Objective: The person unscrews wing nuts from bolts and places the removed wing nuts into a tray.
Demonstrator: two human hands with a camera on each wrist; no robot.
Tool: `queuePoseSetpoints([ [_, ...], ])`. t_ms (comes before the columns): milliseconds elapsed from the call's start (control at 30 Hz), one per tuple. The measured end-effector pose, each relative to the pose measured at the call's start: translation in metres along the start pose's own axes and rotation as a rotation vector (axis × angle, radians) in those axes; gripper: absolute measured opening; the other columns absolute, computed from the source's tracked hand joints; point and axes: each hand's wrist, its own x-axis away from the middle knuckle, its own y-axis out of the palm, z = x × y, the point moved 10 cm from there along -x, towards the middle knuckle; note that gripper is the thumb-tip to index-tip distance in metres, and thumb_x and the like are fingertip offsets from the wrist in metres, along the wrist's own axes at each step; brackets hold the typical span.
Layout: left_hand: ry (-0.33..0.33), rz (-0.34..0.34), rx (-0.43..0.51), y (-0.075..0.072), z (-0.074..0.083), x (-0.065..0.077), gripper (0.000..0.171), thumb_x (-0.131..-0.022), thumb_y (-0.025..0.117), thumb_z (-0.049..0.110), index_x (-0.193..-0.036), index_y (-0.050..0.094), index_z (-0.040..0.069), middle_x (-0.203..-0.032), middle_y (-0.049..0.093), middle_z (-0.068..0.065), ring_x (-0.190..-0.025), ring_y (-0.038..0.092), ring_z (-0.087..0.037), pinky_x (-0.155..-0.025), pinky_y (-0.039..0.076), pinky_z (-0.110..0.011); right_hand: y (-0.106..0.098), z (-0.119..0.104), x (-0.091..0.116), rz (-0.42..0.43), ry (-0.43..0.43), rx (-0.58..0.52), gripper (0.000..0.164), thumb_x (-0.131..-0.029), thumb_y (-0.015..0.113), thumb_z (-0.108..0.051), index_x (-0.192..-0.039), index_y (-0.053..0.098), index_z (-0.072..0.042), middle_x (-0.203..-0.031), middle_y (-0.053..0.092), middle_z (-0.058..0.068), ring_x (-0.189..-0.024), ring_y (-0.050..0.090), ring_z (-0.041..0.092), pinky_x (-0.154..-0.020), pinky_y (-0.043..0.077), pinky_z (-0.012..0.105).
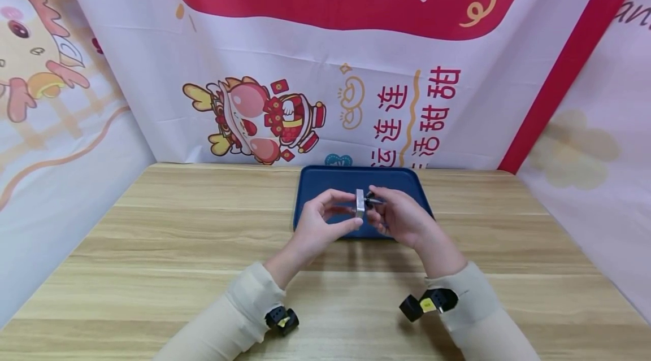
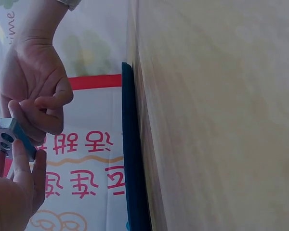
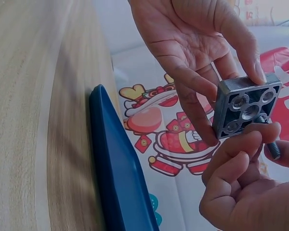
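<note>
A square metal block point(image 3: 248, 106) with several round holes is held up over the tray by my left hand point(image 1: 320, 222), its fingers and thumb gripping the edges. In the left wrist view the block point(image 2: 6, 137) shows its other face, with holes there too. My right hand point(image 1: 404, 217) pinches a threaded metal rod point(image 3: 273, 150) between thumb and index finger, right at one corner of the block. The index finger hides the rod's middle. In the head view the rod point(image 1: 375, 201) juts out to the right of the block.
Below both hands lies a shallow blue tray point(image 1: 325, 177) at the far side of the wooden table point(image 1: 213, 225). A printed white cloth point(image 1: 315, 44) hangs behind the table, and similar cloths stand at both sides. Each sleeve carries a black wrist camera point(image 1: 282, 321).
</note>
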Motion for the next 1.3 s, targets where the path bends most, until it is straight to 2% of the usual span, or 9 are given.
queuePoseSetpoints([
  [133, 0.006, 0.0, -0.006, 0.0, 0.001, 0.0, 0.038, -0.087, 0.076, 0.012, -0.123, 0.063, 0.014, -0.129, 0.067, -0.004, -0.115, 0.064, -0.024, -0.092, 0.058, -0.035, 0.0, -0.002, 0.0, -0.003, -0.017, -0.005, 0.028, -0.105, 0.045, -0.04, -0.105, 0.058, -0.016, -0.072, 0.058, -0.005, -0.067, 0.052, 0.008, -0.07, 0.044, 0.022],
  [367, 0.014, 0.021, 0.001, -0.003, 0.004, 0.0, 0.036, -0.087, 0.076, 0.012, -0.121, 0.064, 0.013, -0.128, 0.067, -0.004, -0.114, 0.065, -0.023, -0.092, 0.058, -0.035, 0.0, -0.014, 0.0, 0.009, -0.134, 0.044, 0.023, -0.105, 0.048, -0.031, -0.093, 0.06, -0.017, -0.077, 0.061, -0.004, -0.076, 0.058, 0.011, -0.079, 0.05, 0.023],
  [500, 0.033, 0.033, 0.005, -0.005, 0.006, 0.0, 0.037, -0.087, 0.077, 0.01, -0.121, 0.063, 0.01, -0.128, 0.067, -0.007, -0.112, 0.065, -0.024, -0.088, 0.06, -0.035, -0.002, -0.019, 0.002, 0.02, -0.181, 0.049, 0.014, -0.103, 0.054, -0.022, -0.097, 0.064, -0.015, -0.085, 0.066, -0.004, -0.082, 0.063, 0.01, -0.084, 0.055, 0.022],
  [667, 0.024, 0.033, 0.008, -0.006, 0.006, 0.0, 0.036, -0.087, 0.076, 0.01, -0.12, 0.063, 0.011, -0.127, 0.067, -0.006, -0.112, 0.065, -0.023, -0.088, 0.06, -0.033, -0.005, -0.025, 0.004, 0.029, -0.23, 0.095, 0.007, -0.099, 0.06, -0.015, -0.103, 0.063, -0.01, -0.095, 0.067, -0.004, -0.088, 0.064, 0.011, -0.089, 0.055, 0.024],
  [833, 0.03, 0.037, 0.012, -0.006, 0.006, -0.001, 0.035, -0.087, 0.076, 0.008, -0.12, 0.063, 0.01, -0.127, 0.068, -0.007, -0.112, 0.065, -0.023, -0.089, 0.059, -0.033, -0.005, -0.03, 0.006, 0.031, -0.291, 0.197, 0.007, -0.097, 0.064, -0.012, -0.104, 0.063, -0.012, -0.095, 0.067, -0.005, -0.089, 0.064, 0.011, -0.092, 0.053, 0.03],
  [967, 0.032, 0.035, 0.016, -0.007, 0.007, -0.001, 0.035, -0.087, 0.076, 0.008, -0.12, 0.063, 0.01, -0.126, 0.068, -0.008, -0.111, 0.065, -0.023, -0.088, 0.06, -0.033, -0.003, -0.036, 0.008, 0.036, -0.364, 0.293, 0.016, -0.096, 0.065, -0.008, -0.111, 0.06, -0.006, -0.096, 0.065, -0.004, -0.089, 0.062, 0.013, -0.089, 0.054, 0.029],
  [1133, 0.036, 0.031, 0.029, -0.007, 0.007, -0.001, 0.036, -0.087, 0.076, 0.007, -0.121, 0.063, 0.008, -0.127, 0.067, -0.009, -0.111, 0.066, -0.023, -0.087, 0.06, -0.034, 0.002, -0.044, 0.012, 0.062, -0.447, 0.431, 0.024, -0.095, 0.065, -0.006, -0.118, 0.058, -0.003, -0.109, 0.062, 0.003, -0.096, 0.059, 0.018, -0.09, 0.054, 0.026],
  [1300, 0.038, 0.033, 0.039, -0.007, 0.009, -0.001, 0.036, -0.087, 0.075, 0.006, -0.121, 0.063, 0.008, -0.127, 0.067, -0.009, -0.111, 0.066, -0.023, -0.088, 0.06, -0.033, 0.006, -0.051, 0.015, 0.092, -0.531, 0.542, 0.024, -0.094, 0.065, -0.004, -0.117, 0.059, -0.005, -0.117, 0.062, 0.01, -0.107, 0.06, 0.022, -0.095, 0.053, 0.031],
])
